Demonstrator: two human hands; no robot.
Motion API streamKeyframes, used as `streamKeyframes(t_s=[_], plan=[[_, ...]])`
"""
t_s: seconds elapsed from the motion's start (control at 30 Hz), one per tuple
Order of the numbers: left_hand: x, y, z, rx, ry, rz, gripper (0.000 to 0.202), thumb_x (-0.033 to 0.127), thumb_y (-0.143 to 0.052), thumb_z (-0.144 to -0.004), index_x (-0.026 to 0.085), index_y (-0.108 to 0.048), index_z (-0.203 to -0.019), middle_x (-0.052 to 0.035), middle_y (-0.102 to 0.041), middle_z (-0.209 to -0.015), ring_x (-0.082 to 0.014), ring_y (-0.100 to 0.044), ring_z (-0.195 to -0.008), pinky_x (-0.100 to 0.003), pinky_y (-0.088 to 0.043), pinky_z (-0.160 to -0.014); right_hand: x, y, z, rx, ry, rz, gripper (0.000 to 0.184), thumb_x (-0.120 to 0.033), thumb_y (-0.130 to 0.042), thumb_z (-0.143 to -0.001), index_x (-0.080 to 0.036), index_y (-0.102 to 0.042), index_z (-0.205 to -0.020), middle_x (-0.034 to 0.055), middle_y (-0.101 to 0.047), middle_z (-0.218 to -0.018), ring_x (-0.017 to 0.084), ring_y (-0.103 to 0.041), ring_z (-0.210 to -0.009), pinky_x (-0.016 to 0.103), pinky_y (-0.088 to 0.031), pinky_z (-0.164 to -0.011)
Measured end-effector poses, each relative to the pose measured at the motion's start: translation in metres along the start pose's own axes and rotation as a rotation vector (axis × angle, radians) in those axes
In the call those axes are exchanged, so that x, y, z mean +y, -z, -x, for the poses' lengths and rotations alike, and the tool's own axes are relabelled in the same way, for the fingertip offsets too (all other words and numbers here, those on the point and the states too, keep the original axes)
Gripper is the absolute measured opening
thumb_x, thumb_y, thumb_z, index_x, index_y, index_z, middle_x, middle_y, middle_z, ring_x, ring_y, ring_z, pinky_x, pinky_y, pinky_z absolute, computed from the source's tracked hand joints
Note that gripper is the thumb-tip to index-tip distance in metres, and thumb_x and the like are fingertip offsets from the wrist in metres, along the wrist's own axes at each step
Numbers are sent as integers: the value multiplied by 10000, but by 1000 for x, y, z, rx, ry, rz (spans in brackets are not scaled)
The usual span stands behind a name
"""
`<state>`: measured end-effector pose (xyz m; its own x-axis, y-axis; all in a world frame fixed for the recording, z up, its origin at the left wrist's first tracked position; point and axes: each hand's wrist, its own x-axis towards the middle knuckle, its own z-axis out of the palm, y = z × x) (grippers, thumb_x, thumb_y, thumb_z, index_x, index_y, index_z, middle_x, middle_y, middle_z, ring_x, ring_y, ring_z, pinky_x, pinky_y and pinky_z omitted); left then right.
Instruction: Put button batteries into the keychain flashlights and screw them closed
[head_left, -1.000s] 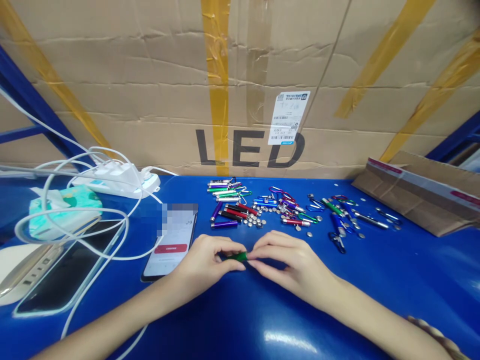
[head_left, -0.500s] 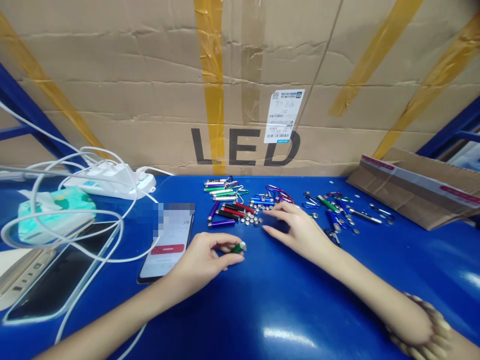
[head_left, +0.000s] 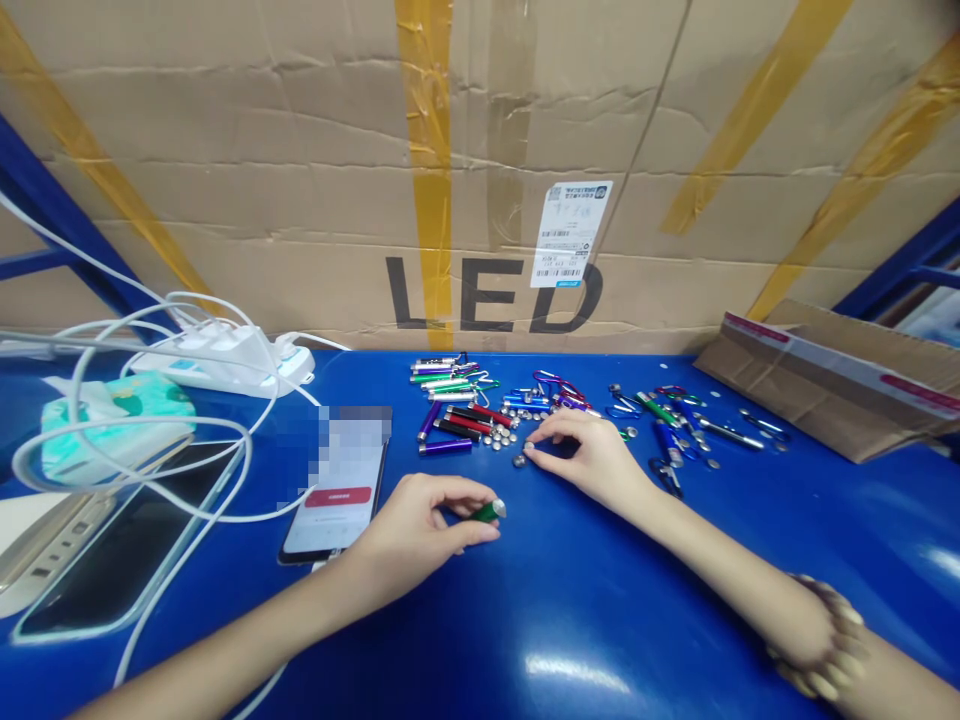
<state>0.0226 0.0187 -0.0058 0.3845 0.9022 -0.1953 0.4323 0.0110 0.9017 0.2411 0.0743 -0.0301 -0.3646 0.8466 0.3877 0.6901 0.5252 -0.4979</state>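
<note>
My left hand (head_left: 417, 527) is closed round a small green flashlight tube (head_left: 486, 512), held just above the blue table (head_left: 570, 610). My right hand (head_left: 589, 457) rests farther back, its fingertips pinched at a small silver button cell (head_left: 519, 461) lying on the table. Just beyond lie several more button cells (head_left: 499, 437) and a row of small coloured flashlight tubes (head_left: 454, 405). To the right of my right hand is a scatter of coloured carabiner clips and flashlight parts (head_left: 667, 425).
A phone (head_left: 339, 488) with a lit screen lies left of my left hand. Farther left are a tablet (head_left: 112, 545), white cables (head_left: 142, 440), a power strip (head_left: 225, 365) and a tissue pack (head_left: 112, 420). A cardboard wall marked LED (head_left: 495, 295) backs the table; a flattened box (head_left: 840, 375) lies right.
My right hand let go of the green tube, reached back to the pile of button cells, then drew in and pinched at one cell. My left hand kept hold of the tube.
</note>
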Motion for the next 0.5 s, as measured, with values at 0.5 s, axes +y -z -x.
streamKeyframes(t_s=[0.5], plan=[[-3,2,-1,-6,-3,-22,298,283,-648,-665,142,-713,-920,-30,-673,-767,-93,-540,-534,-183,-438,-510,-58,7,22,24,448,-321,132,-108,-596,-787,-153,-686,-873,57,-696,-800,132,-628,-725,261,-517,-668]])
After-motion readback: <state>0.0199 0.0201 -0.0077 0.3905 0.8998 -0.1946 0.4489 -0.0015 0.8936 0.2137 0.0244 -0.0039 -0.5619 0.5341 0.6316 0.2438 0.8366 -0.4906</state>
